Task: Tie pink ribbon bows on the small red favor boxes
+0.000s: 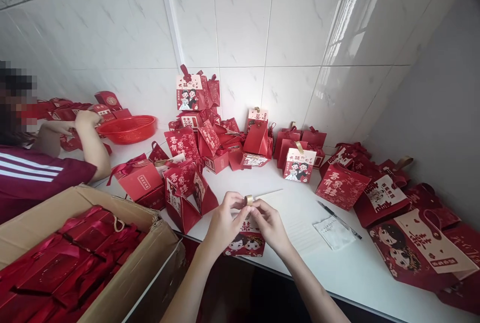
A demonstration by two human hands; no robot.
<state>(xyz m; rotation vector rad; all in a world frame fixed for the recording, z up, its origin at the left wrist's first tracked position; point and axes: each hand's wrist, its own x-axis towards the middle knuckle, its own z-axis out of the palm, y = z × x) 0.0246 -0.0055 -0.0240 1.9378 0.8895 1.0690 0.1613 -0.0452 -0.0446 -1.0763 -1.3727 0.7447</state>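
A red gift box (245, 244) printed with two cartoon faces stands at the near edge of the white table, upright beneath my hands. Its top carries a gold ribbon (248, 200) bent into a loop. My left hand (228, 220) pinches this ribbon from the left, thumb and fingertips together. From the other side my right hand (270, 224) is closed on the ribbon too, its fingertips almost meeting the left thumb. Both hands partly cover the box's upper part. Just left of them is a red box with open flaps (187, 208).
A cardboard carton (150, 235) of red boxes stands at the lower left. Paper (296, 220), a pen (343, 222) and a white packet (333, 233) lie right. Several gift boxes (343, 185) line the wall. Another person's arm (92, 143) is near a red basket (129, 130).
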